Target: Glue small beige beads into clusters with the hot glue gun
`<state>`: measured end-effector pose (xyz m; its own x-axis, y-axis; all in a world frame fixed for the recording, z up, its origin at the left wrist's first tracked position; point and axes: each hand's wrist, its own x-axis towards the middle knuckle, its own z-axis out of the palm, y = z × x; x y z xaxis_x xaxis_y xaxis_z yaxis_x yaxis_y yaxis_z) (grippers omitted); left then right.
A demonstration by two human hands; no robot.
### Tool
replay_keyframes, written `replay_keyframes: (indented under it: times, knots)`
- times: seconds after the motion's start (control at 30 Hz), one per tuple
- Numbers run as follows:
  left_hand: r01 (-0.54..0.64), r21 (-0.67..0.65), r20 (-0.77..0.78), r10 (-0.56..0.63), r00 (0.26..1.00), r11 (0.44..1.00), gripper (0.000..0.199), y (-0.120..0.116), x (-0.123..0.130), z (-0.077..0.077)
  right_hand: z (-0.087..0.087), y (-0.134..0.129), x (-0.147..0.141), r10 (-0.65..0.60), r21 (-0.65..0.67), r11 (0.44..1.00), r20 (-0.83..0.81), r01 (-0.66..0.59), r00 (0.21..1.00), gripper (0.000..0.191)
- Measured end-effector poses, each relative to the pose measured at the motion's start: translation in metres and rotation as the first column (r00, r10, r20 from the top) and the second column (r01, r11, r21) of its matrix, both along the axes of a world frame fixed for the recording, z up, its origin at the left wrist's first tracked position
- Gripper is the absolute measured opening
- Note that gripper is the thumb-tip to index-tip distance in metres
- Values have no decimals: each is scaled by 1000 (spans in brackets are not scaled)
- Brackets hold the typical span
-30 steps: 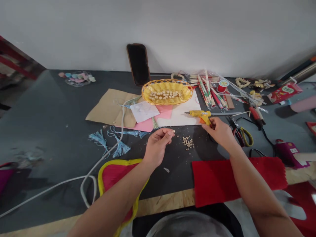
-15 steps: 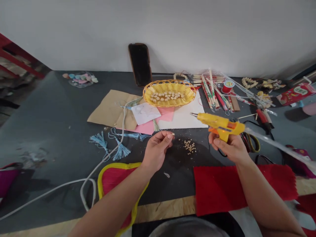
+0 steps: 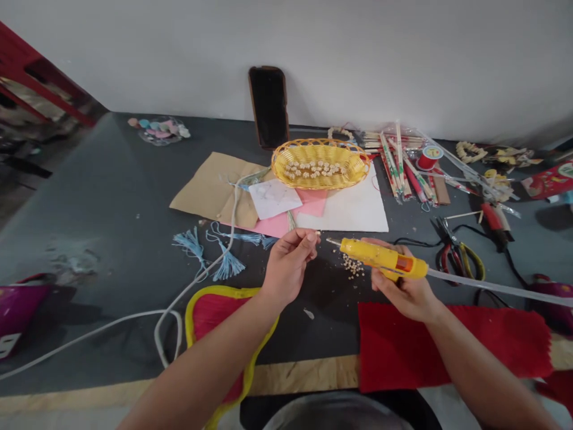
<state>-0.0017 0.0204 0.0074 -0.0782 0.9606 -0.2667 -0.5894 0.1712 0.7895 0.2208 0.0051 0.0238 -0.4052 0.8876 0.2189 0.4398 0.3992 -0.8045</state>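
Observation:
Between thumb and forefinger, my left hand (image 3: 290, 263) pinches a small pale bead-like piece (image 3: 318, 233). My right hand (image 3: 405, 289) is wrapped round a yellow glue gun (image 3: 380, 257); its metal nozzle points left, a short gap from the pinched piece. A clear glue stick (image 3: 487, 285) trails from the gun's back end. Partly behind the gun lies a small heap of pale beads (image 3: 353, 267) on the dark table. Beyond my hands, a yellow woven basket (image 3: 320, 182) holds several little flower-like clusters (image 3: 308, 169).
Blue tassels (image 3: 228, 266), brown paper (image 3: 210, 185) and a white cable (image 3: 197, 280) lie at the left. A phone (image 3: 270, 107) leans on the wall. Pliers (image 3: 459, 254), a red thread spool (image 3: 430, 157) and wrapped chopsticks (image 3: 394, 161) are at the right. Red felt (image 3: 403, 346) lies in front.
My right hand has brought the glue gun left and down, its nozzle now close to the piece in my left hand. The camera view has shifted slightly.

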Motion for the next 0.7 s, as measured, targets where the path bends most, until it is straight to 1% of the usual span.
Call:
replay_keyframes:
  times: [0.07,0.1,0.23,0.33,0.43,0.7]
  knots:
    - [-2,1,-5,2,1000,1000,22,0,0,0,-3,0,0,15,37,999,28,-16,1000,19]
    - [0,-1,-9,0,1000,1000,23,0,0,0,-4,1,1,22,35,999,36,-23,999,21]
    - [4,-11,-10,-4,1000,1000,23,0,0,0,-8,1,2,65,-15,998,66,-64,996,28]
    - [-2,3,-8,2,1000,1000,21,0,0,-1,-9,1,1,72,34,997,85,-75,994,32]
    - [0,14,-13,1,1000,1000,20,-1,1,-2,-10,1,-1,70,74,994,132,-80,989,32]
    - [-4,24,-38,5,999,1000,22,-1,3,-4,-17,1,-1,59,97,992,186,-79,981,28]
